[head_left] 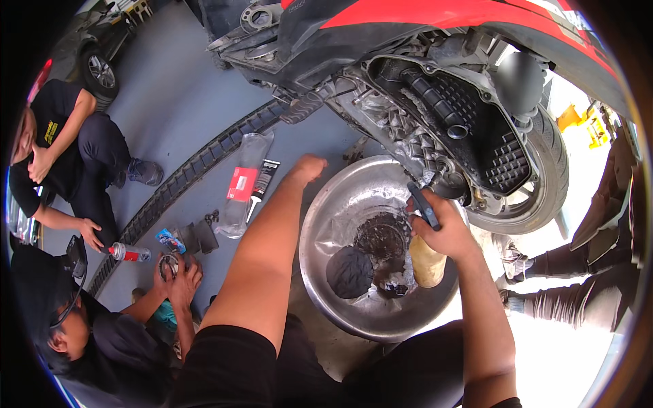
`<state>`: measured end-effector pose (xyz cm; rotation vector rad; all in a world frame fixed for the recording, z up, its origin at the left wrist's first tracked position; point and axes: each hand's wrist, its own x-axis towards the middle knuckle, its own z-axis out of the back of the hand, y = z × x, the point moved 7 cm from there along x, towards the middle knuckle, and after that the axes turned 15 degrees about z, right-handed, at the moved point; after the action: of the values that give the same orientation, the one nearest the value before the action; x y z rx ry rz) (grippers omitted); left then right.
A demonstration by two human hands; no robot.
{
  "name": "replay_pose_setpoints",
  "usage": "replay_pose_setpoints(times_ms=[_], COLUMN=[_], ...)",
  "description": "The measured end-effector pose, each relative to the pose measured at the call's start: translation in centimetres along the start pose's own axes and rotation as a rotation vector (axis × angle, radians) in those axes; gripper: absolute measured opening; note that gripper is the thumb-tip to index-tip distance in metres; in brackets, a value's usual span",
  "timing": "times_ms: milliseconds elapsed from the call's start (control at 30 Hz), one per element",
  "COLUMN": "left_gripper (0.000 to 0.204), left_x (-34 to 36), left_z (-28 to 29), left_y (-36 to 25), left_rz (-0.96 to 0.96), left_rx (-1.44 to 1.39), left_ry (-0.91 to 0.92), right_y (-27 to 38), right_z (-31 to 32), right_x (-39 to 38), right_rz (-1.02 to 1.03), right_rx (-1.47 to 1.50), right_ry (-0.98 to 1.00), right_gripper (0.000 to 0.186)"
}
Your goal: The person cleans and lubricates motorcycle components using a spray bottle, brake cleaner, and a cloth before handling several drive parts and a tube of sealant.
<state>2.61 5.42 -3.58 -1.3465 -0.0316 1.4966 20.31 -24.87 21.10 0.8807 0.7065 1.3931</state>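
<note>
My left hand (309,168) is curled just beyond the upper-left rim of a metal basin (317,292), beside a sealant tube (264,185); I cannot make out anything inside it. My right hand (439,228) grips a dark bluish-grey handled tool (424,205), its end pointing up toward the opened side housing (452,115) of a red and black scooter (381,15). Below that hand a yellowish cylindrical object (425,266) stands in the basin, with a dark crumpled cloth (348,272) and black grime.
A black belt strip (204,151) crosses the floor by a plastic package (238,204) and a spray can (132,252). A co-worker (61,326) handles a metal part at lower left; another person (64,136) sits behind. Legs (571,292) are at right, the rear wheel (551,183) beside them.
</note>
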Motion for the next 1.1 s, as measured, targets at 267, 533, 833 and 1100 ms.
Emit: replay_pose_setpoints(times_ms=[267,533,833,1100], left_gripper=[0.031,0.026,0.024,0.037], left_x=[-1.5,4.3,5.5,5.3], left_z=[-2.6,2.4,-4.8,-2.6], left_y=[-1.2,-0.6,1.2,2.8], left_rz=[-0.185,-0.211,-0.926,-0.367], left_rx=[0.028,0.076,1.138,0.980], left_ry=[0.074,-0.087,-0.308,0.162], right_y=[1.5,0.7,-1.4,-4.0], right_z=[-0.1,0.4,0.1,0.1], right_x=[-0.2,2.1,-2.9,-1.9], right_rz=[0.126,0.255,0.221,0.179], right_rx=[-0.035,-0.265,-0.369,-0.407], right_ry=[0.015,0.019,-0.017,0.037], right_gripper=[0.027,0.039,0.046,0.061])
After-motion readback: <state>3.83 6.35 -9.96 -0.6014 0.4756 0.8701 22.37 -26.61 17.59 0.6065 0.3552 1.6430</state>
